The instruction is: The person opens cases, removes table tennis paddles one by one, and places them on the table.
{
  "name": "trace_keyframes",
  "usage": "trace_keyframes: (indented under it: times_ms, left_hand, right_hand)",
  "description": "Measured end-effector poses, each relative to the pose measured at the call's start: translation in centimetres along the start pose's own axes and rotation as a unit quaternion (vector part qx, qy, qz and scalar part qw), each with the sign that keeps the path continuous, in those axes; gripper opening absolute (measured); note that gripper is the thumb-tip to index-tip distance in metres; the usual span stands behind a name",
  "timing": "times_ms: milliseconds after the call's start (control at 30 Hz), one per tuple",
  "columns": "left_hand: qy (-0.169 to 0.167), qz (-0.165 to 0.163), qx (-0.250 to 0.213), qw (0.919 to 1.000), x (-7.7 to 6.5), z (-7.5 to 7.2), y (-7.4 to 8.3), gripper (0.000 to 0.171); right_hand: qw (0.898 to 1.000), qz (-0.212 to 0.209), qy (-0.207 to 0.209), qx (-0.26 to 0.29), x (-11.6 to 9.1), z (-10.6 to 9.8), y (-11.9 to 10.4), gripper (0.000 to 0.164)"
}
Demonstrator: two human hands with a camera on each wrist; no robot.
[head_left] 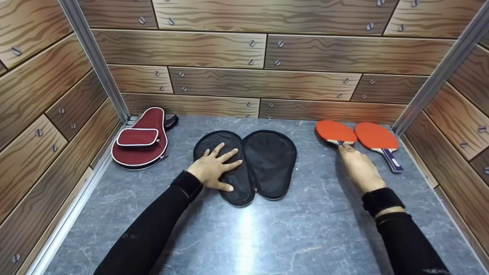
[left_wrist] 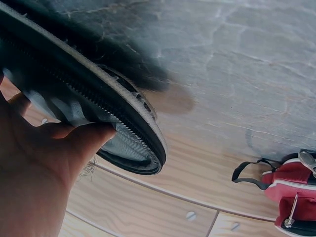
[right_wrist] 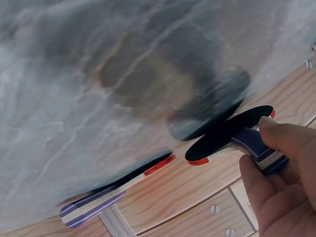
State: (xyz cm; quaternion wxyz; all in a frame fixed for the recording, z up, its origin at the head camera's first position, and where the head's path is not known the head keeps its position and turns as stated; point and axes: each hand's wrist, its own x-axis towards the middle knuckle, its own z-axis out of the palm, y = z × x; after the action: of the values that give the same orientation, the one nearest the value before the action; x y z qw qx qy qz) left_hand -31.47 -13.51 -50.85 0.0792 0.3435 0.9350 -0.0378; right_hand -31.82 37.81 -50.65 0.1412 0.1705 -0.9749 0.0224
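My left hand (head_left: pixel 214 170) lies with spread fingers on the left half of an unzipped black paddle case (head_left: pixel 270 164), which is laid out flat with its dark lining up. In the left wrist view the thumb rests near the zipper edge (left_wrist: pixel 123 106) of the case. At the right, my right hand (head_left: pixel 359 166) grips the handle (right_wrist: pixel 261 148) of a table tennis paddle (head_left: pixel 336 131) with an orange-red face up and a black underside. In the right wrist view this paddle is raised over the tabletop. A second orange-red paddle (head_left: pixel 376 136) lies just right of it.
A red paddle case (head_left: pixel 139 152) with white piping, a front pocket and a black strap lies at the back left. Wood-print walls (head_left: pixel 263 53) with metal corner posts (head_left: pixel 435 68) enclose the grey marbled tabletop (head_left: pixel 305 229) at the back and both sides.
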Motion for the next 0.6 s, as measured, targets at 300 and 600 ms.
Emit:
trace_keyframes:
  times_ms: [300, 600]
  left_hand:
    - [-0.008, -0.001, 0.004, 1.0000, 0.0, 0.0, 0.0, 0.098]
    - [-0.003, 0.001, 0.000, 1.0000, 0.1, 0.1, -0.1, 0.098]
  right_hand:
    - [0.999, -0.024, 0.010, -0.018, -1.0, 0.6, 0.5, 0.030]
    - [0.999, 0.008, -0.046, 0.011, -1.2, 1.0, 1.6, 0.034]
